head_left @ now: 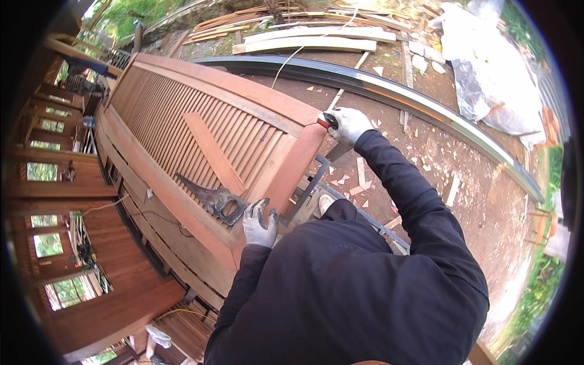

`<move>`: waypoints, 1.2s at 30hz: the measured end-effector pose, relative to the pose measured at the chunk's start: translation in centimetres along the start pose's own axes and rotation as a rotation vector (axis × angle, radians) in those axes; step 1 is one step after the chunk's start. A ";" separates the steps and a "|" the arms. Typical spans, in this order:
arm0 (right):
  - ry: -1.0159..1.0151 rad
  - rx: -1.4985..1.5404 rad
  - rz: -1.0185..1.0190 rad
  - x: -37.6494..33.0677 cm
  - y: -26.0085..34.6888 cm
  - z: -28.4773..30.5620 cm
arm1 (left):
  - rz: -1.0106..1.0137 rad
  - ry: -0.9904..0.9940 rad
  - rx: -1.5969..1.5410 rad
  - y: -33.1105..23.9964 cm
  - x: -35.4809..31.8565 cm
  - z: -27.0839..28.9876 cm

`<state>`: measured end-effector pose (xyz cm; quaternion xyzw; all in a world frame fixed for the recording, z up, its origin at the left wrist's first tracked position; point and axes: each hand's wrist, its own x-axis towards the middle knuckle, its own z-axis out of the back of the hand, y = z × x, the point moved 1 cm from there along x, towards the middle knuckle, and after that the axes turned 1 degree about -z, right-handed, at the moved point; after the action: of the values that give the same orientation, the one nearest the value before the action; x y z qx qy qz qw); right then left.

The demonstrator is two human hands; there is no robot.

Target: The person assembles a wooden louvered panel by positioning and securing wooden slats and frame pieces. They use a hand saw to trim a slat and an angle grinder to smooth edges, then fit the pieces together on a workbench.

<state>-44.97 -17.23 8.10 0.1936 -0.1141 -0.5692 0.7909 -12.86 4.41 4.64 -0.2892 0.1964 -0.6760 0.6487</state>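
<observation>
Louvred reddish-brown wooden panel (246, 135), flat on the slatted wooden table (153, 226).
My white-gloved right grip (349, 126) pinches a small red-and-black tool (325, 121) at the panel's corner; my white-gloved left grip (260, 227), fingers loosely parted, is just beside a dark, open-handled handsaw (214, 201) lying on the panel.

The right grip (350, 126) is covering much of a red-and-black object (325, 121), leaving its kind unclear. The dark-clothed torso (353, 292) is hiding most of the legs (342, 210) below. White plastic sheeting (477, 61) is largely concealing what is lying under it, and the view's round rim is cutting off the wooden building (137, 261) at left.
</observation>
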 end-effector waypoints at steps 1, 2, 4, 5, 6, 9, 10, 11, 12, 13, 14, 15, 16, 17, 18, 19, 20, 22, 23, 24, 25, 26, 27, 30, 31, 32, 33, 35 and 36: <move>-0.023 0.013 0.007 0.8 -0.4 -1.0 | -0.020 -0.025 0.083 0.4 -0.5 0.1; 0.008 0.005 0.013 1.3 -0.1 -1.1 | -0.032 -0.054 0.161 0.9 -0.9 0.0; 0.068 -0.019 0.022 2.3 0.5 -1.2 | -0.058 -0.094 0.265 1.5 -1.5 -0.6; 0.082 -0.002 0.039 2.7 0.6 -1.4 | -0.074 -0.105 0.295 1.5 -1.6 -0.9; 0.108 -0.027 0.055 3.1 0.7 -1.4 | -0.091 -0.115 0.326 1.6 -1.7 -1.2; 0.177 -0.116 0.054 4.0 2.0 -1.5 | -0.095 -0.093 0.373 1.8 -2.2 -2.8; 0.155 -0.105 0.066 4.3 2.3 -1.7 | -0.105 -0.090 0.395 1.8 -2.2 -3.0; 0.132 -0.094 0.077 4.6 2.5 -2.0 | -0.082 -0.033 0.366 2.2 -2.3 -3.4; 0.109 -0.081 0.086 4.9 2.4 -2.4 | -0.072 -0.020 0.360 2.3 -2.5 -3.6; 0.090 -0.068 0.121 5.6 1.5 -3.4 | -0.071 -0.004 0.355 2.3 -2.3 -3.7; 0.089 -0.081 0.123 5.9 1.4 -3.8 | -0.067 0.013 0.353 2.4 -2.3 -3.6; 0.086 -0.094 0.122 6.1 1.2 -4.2 | -0.067 0.024 0.355 2.5 -2.3 -3.5; 0.083 -0.106 0.117 6.2 1.1 -4.6 | -0.066 0.029 0.356 2.7 -2.4 -3.5; 0.063 -0.126 0.125 6.4 0.9 -5.1 | -0.066 0.035 0.356 2.8 -2.4 -3.5; 0.067 -0.114 0.124 6.6 0.5 -5.3 | -0.068 0.042 0.355 3.0 -2.3 -3.6; 0.075 -0.099 0.121 6.5 0.9 -5.2 | -0.080 0.022 0.344 3.2 -2.4 -3.6; 0.081 -0.084 0.116 6.4 1.3 -5.1 | -0.092 0.003 0.332 3.4 -2.3 -3.7; 0.070 -0.095 0.104 6.3 1.4 -5.2 | -0.104 -0.020 0.318 3.6 -2.4 -3.9; 0.063 -0.091 0.092 6.4 1.1 -5.5 | -0.104 -0.025 0.316 3.6 -2.4 -4.0; 0.056 -0.087 0.080 6.4 0.7 -5.7 | -0.103 -0.029 0.313 3.7 -2.4 -4.0; 0.052 -0.071 0.086 6.3 1.0 -5.6 | -0.090 0.001 0.319 3.7 -2.4 -4.0; 0.047 -0.055 0.093 6.1 1.3 -5.5 | -0.076 0.030 0.324 3.8 -2.4 -4.0; 0.043 -0.039 0.100 6.0 1.6 -5.3 | -0.063 0.059 0.330 3.8 -2.5 -4.0; 0.028 -0.026 0.135 5.8 1.8 -5.2 | -0.055 0.078 0.332 3.8 -2.4 -4.0; 0.018 -0.027 0.136 5.8 1.6 -5.3 | -0.054 0.083 0.335 3.8 -2.4 -4.0; 0.008 -0.029 0.137 5.9 1.2 -5.5 | -0.052 0.088 0.338 3.8 -2.3 -4.0; -0.002 -0.031 0.139 5.9 0.9 -5.6 | -0.051 0.094 0.341 3.8 -2.3 -4.0; 0.001 -0.026 0.126 6.1 0.8 -5.9 | -0.051 0.094 0.339 3.9 -2.3 -4.1; 0.003 -0.024 0.120 6.2 0.7 -5.9 | -0.051 0.095 0.338 3.9 -2.3 -4.1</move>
<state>-39.95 -21.82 2.84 0.1775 -0.1175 -0.5218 0.8261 -12.56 5.97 -1.29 -0.1488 0.1030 -0.7283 0.6609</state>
